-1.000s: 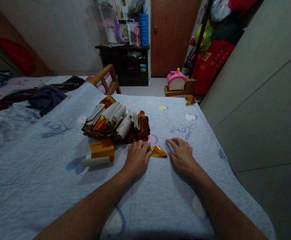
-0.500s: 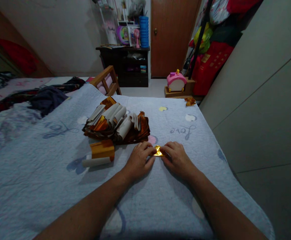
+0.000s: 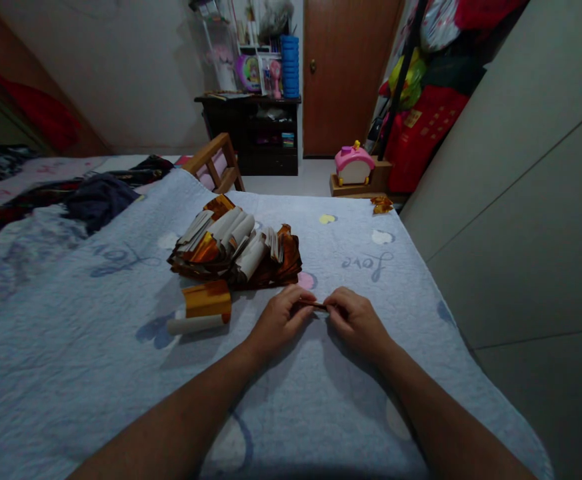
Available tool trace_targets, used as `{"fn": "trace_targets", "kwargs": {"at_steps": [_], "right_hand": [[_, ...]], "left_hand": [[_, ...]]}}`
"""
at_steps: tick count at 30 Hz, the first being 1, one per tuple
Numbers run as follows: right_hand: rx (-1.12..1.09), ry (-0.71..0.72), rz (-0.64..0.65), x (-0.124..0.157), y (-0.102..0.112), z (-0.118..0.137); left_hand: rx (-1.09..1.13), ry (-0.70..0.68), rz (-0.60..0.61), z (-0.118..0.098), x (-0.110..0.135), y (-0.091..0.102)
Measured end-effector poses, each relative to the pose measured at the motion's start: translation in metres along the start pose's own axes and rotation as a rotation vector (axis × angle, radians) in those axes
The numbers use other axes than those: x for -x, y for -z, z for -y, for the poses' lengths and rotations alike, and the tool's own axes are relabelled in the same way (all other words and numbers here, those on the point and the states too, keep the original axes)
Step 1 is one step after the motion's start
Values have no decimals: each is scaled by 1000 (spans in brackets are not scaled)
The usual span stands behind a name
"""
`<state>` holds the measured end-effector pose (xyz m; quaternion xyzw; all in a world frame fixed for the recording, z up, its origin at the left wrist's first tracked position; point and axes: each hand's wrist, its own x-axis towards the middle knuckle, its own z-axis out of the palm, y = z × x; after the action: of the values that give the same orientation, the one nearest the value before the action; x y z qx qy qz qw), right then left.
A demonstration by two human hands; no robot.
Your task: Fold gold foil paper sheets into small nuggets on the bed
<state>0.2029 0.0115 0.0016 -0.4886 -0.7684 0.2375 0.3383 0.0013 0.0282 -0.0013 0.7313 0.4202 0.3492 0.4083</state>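
Observation:
My left hand (image 3: 279, 317) and my right hand (image 3: 355, 319) meet over a small folded gold paper (image 3: 315, 305) on the light blue quilt (image 3: 121, 373). Both hands pinch it with thumb and fingers, so only a thin dark edge of the paper shows between them. Just beyond my hands lies a pile of gold and white paper sheets (image 3: 235, 251). To the left of my left hand sits a curled gold sheet (image 3: 207, 300) with a white paper roll (image 3: 195, 325) in front of it.
A folded gold piece (image 3: 381, 204) lies at the quilt's far right corner. Dark clothes (image 3: 95, 193) are heaped at the left. A wooden chair (image 3: 215, 163), a dark shelf unit (image 3: 255, 133), a pink toy (image 3: 353, 163) and a brown door (image 3: 345, 73) stand beyond. A grey wardrobe (image 3: 521, 200) borders the right.
My hands moved together from either side of the flat gold triangle and closed on it. The paper is now folded narrower and mostly hidden between my fingers.

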Motion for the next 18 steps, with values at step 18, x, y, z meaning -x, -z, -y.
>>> {"fn": "trace_targets", "kwargs": {"at_steps": [18], "right_hand": [[-200,-117,81,1,-8,13]], "left_hand": [[149,93,-22,-7,1,-4]]}}
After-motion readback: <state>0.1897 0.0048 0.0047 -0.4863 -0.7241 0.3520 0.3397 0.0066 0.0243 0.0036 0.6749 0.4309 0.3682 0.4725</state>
